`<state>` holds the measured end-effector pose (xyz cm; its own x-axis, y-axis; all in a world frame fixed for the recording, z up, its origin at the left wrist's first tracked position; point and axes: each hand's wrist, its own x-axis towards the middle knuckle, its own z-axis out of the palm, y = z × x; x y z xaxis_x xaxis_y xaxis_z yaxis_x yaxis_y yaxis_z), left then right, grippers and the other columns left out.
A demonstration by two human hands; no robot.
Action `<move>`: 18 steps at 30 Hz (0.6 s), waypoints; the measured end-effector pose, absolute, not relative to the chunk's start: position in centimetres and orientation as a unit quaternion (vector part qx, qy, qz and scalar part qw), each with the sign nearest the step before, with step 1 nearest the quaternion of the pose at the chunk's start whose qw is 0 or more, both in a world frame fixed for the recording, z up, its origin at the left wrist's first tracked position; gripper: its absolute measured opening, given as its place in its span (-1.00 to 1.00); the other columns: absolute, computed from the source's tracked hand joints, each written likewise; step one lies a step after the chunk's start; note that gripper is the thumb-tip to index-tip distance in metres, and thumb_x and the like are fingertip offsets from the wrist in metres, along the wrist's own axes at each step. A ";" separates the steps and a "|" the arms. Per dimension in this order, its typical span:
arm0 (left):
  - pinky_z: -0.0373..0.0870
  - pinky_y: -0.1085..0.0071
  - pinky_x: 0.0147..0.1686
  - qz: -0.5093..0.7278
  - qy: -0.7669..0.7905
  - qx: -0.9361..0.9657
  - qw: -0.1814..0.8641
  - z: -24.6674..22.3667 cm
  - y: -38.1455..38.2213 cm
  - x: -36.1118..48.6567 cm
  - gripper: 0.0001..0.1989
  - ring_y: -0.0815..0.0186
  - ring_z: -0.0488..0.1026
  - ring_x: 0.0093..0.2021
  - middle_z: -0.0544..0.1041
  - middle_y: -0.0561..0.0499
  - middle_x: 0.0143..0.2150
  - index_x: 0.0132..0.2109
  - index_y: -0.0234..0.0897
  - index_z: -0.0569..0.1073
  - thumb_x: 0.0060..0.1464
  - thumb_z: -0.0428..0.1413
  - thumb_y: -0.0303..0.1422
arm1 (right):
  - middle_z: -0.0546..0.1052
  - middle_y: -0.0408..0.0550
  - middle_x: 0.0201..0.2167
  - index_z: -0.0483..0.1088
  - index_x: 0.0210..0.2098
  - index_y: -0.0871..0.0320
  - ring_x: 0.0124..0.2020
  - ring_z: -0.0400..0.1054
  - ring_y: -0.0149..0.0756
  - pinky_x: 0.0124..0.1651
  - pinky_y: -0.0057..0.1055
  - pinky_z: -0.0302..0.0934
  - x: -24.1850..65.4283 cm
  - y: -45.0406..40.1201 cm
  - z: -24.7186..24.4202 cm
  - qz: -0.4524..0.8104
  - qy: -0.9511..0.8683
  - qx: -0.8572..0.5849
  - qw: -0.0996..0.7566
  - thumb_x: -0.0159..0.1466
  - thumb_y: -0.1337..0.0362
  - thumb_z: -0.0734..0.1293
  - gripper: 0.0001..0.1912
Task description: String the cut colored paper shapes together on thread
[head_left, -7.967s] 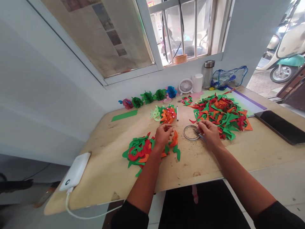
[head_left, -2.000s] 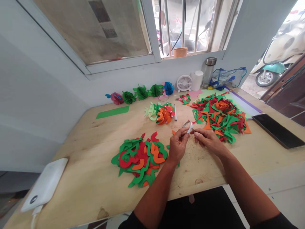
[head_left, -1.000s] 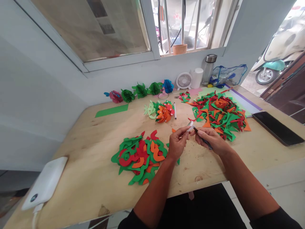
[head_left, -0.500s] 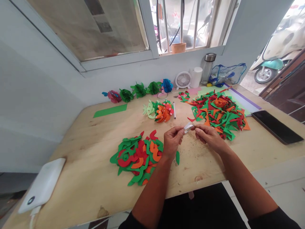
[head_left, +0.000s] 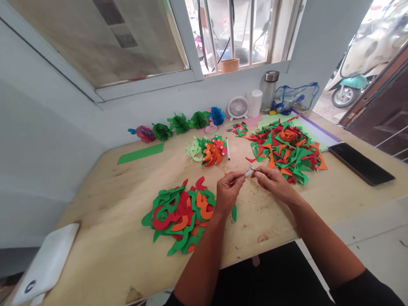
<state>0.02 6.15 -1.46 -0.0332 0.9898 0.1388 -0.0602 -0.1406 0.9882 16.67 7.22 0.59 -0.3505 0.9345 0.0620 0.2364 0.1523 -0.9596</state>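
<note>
A small whitish piece (head_left: 248,173) is pinched between the fingers of my left hand (head_left: 228,191), near the middle of the table. A bit of orange shows at those fingers too. My right hand (head_left: 274,182) is closed around a small dark, thin tool (head_left: 251,168), whose tip touches or nearly touches the whitish piece; most of it is hidden by my fingers. Left of my left forearm lies a pile of cut green, red and orange curved shapes (head_left: 181,214). Beyond my right hand is a heap of green, red and orange scraps (head_left: 290,148).
Folded orange and green pieces (head_left: 213,152) lie beside a pen (head_left: 228,148). Paper ornaments (head_left: 180,123), a fan (head_left: 237,108), a glass bottle (head_left: 270,91) and a clear pouch (head_left: 296,97) line the wall. A phone (head_left: 361,163) lies right, a white device (head_left: 47,263) left.
The view has shifted slightly to the right. The whitish piece is turned and shows less between my fingers, and orange now shows at my left hand.
</note>
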 end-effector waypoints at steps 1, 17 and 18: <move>0.22 0.55 -0.47 0.554 0.455 0.516 0.469 -1.5 6.2 0.0 -0.83 0.48 0.30 -0.48 0.48 0.05 -0.44 -0.26 -0.26 0.59 -0.03 0.17 -0.34 | 0.11 -0.29 -0.66 0.35 -0.34 0.19 -0.64 -0.07 -0.52 -0.60 -0.48 -0.17 16.7 7.3 0.5 0.474 -0.669 -0.442 0.363 0.28 0.04 0.17 -0.66; 0.28 0.51 -0.36 0.543 0.452 0.531 0.467 -1.4 6.2 0.0 -0.84 0.40 0.38 -0.38 0.52 0.03 -0.40 -0.28 -0.27 0.59 -0.03 0.16 -0.35 | 0.11 -0.29 -0.67 0.32 -0.41 0.19 -0.64 -0.07 -0.51 -0.59 -0.48 -0.17 16.6 7.2 0.5 0.456 -0.678 -0.447 0.363 0.28 0.04 0.16 -0.66; 0.28 0.51 -0.35 0.544 0.452 0.532 0.465 -1.4 6.2 0.0 -0.84 0.40 0.38 -0.38 0.53 0.02 -0.40 -0.28 -0.27 0.59 -0.02 0.16 -0.35 | 0.11 -0.29 -0.67 0.32 -0.41 0.19 -0.64 -0.06 -0.51 -0.59 -0.48 -0.17 16.6 7.2 0.5 0.455 -0.679 -0.448 0.363 0.28 0.04 0.16 -0.66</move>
